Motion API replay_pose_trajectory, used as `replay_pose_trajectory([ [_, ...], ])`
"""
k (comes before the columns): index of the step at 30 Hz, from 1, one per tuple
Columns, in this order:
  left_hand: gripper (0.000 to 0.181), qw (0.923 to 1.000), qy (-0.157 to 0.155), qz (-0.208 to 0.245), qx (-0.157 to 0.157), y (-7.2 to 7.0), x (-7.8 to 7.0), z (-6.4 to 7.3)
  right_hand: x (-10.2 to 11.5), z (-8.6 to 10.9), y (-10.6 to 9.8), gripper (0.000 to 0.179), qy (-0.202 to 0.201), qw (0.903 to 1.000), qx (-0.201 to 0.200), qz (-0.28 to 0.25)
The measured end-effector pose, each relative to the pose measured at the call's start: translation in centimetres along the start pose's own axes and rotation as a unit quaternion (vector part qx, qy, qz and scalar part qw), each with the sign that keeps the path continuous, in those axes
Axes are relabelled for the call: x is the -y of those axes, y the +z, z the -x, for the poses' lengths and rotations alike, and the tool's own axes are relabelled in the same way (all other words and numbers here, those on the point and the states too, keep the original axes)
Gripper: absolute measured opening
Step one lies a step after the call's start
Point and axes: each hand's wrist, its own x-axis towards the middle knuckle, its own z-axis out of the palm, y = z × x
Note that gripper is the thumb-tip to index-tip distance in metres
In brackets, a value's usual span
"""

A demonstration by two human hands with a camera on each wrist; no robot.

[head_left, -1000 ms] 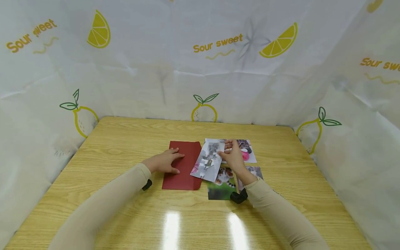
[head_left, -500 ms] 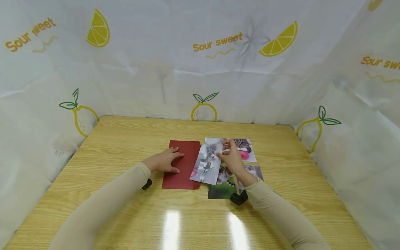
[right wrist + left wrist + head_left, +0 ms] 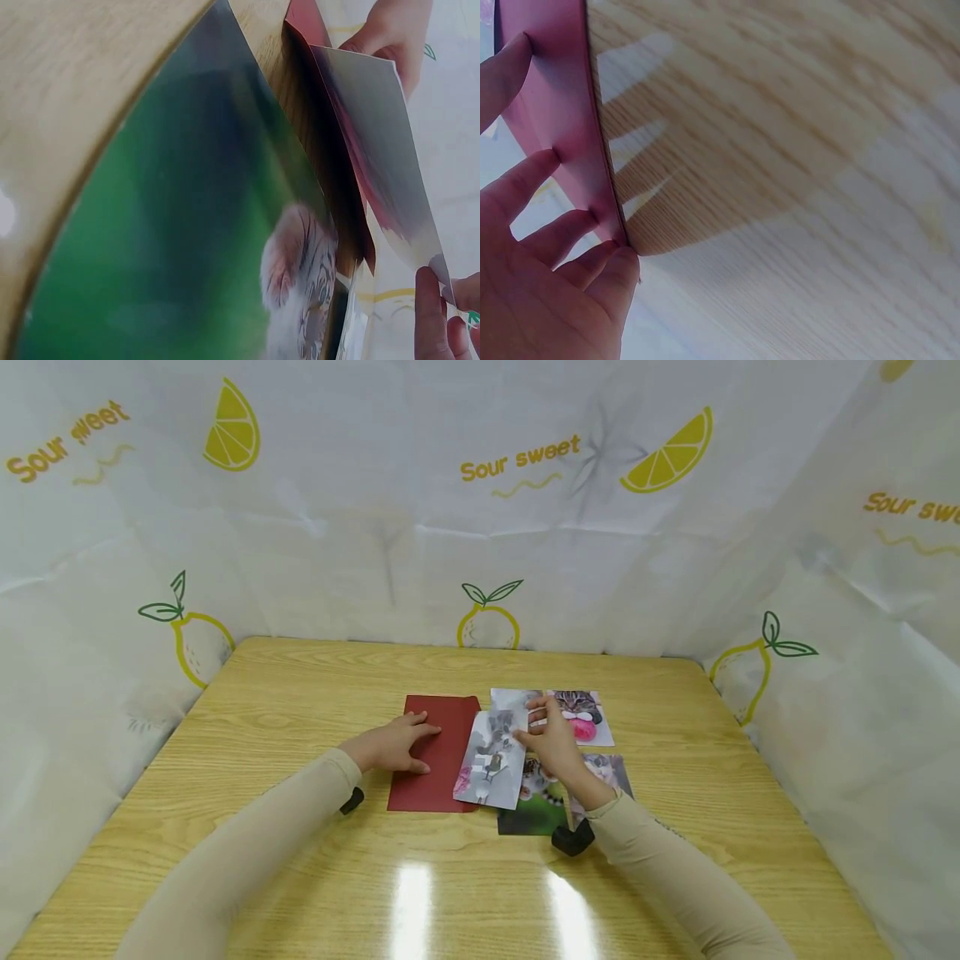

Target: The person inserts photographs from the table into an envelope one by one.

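Note:
In the head view, a red paper envelope (image 3: 427, 789) lies on the table with my left hand (image 3: 390, 746) on it, fingers spread. The left wrist view shows those fingertips touching the envelope (image 3: 562, 105) along its edge. My right hand (image 3: 558, 745) pinches the right edge of a grey picture card (image 3: 491, 764) showing a kitten, a small bird and pink flowers. The card stands tilted at the envelope's right side and overlaps it; whether its end is inside cannot be told. From the right wrist, the card (image 3: 382, 142) appears between thumb and fingers, raised off the table.
Under and around my right hand lie more picture cards: a tiger cub on green (image 3: 528, 817), a tabby cat with a pink ball (image 3: 581, 718), a cat card (image 3: 613, 770) and a pale one (image 3: 513, 697). A patterned white cloth (image 3: 360, 568) hangs behind the wooden table (image 3: 300, 685).
The right hand has brought the grey card slightly left and towards me, turning it a little more upright. The left hand has stayed on the envelope.

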Motion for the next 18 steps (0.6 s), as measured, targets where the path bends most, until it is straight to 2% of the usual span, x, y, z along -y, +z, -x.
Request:
replay_pose_trajectory([
  [6, 0.071, 1.0000, -0.002, -0.002, 0.001, -0.03, -0.02, -0.05, -0.10, -0.11, 0.32, 0.045, 0.012, 0.9999, 0.008, -0.005],
  [18, 0.071, 0.9999, 0.001, -0.010, 0.009, -0.49, -0.47, 0.17, -0.20, -0.48, 0.74, 0.044, 0.009, 0.9998, 0.015, -0.002],
])
